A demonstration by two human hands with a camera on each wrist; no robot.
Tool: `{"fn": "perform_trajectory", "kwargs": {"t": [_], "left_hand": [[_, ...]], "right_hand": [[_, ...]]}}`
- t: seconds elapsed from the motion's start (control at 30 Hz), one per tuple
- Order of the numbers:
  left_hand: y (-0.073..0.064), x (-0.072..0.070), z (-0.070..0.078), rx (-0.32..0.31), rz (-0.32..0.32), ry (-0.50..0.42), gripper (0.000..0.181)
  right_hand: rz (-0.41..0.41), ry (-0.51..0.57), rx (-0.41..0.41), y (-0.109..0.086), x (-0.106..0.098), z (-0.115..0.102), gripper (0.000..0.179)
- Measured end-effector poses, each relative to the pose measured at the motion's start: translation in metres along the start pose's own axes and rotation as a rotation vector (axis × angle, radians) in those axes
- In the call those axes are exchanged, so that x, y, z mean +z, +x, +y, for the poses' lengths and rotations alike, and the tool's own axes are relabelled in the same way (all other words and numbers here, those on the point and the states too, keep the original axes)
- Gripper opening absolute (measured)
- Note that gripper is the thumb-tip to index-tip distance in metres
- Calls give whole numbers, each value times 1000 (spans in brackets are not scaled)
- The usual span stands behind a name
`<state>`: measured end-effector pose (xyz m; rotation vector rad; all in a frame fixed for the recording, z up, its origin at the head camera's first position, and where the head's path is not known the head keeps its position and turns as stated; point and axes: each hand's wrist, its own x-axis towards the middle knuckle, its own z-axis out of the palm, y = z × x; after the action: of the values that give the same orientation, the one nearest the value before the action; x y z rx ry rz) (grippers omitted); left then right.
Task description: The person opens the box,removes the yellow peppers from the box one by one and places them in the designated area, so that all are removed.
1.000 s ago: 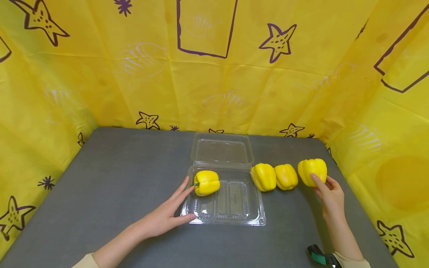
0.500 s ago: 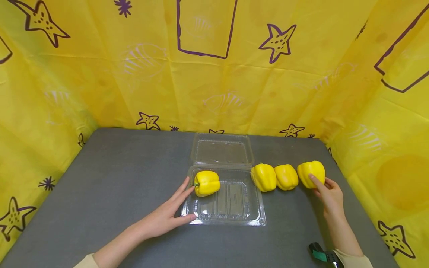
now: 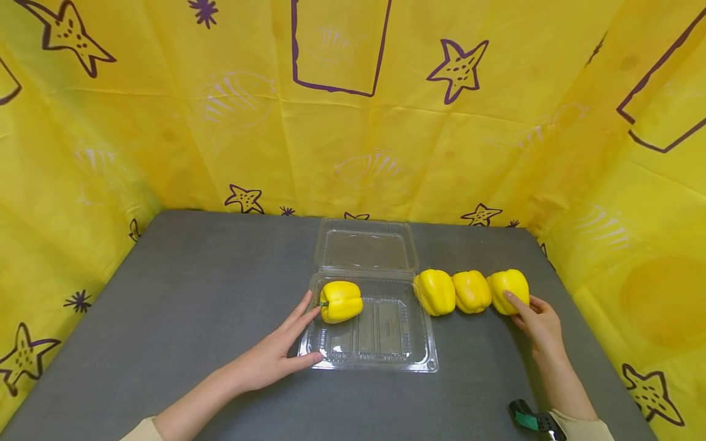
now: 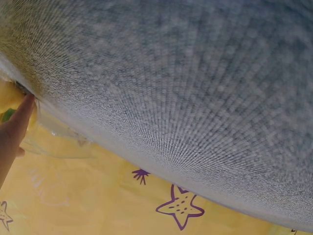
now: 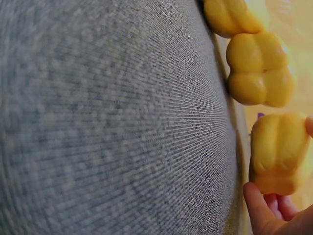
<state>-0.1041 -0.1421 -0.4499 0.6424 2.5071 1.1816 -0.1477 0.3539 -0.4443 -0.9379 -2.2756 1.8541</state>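
Observation:
My right hand (image 3: pixel 540 324) grips a yellow bell pepper (image 3: pixel 508 291) at the right end of a row, thumb across its near side. In the right wrist view this held pepper (image 5: pixel 279 152) stands a little apart from its neighbour. The middle pepper (image 3: pixel 471 291) and the left pepper (image 3: pixel 436 293) lie side by side; the left one is against the right edge of a clear plastic clamshell box (image 3: pixel 386 343). Inside the box, at the left, another pepper (image 3: pixel 343 302) lies on its side, stem to the left. My left hand (image 3: pixel 276 355) rests on the box's left rim, fingers spread, fingertips near that stem.
The clamshell's lid (image 3: pixel 366 245) lies folded back on the grey table (image 3: pixel 220 275). A yellow patterned cloth (image 3: pixel 353 122) walls in the back and sides. On the right wrist is a dark strap with a green patch (image 3: pixel 526 421).
My right hand has brought its pepper down and leftward, to the end of the row. The left hand, the box and the other peppers have stayed still.

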Motion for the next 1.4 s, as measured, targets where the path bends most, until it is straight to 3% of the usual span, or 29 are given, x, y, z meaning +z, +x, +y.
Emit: {"fn": "perform_trajectory", "kwargs": {"t": [0.47,0.83,1.4], "left_hand": [[1,-1,1,-33,-8,-6,84],[0,0,1,1,1,0,84],[1,-1,2,-35,-8,-5,84]], "right_hand": [[-58,-24,9,0,4,0,93],[-122,-46,9,1,2,0,93],[-128,-76,-2,-1,0,0,95]]}}
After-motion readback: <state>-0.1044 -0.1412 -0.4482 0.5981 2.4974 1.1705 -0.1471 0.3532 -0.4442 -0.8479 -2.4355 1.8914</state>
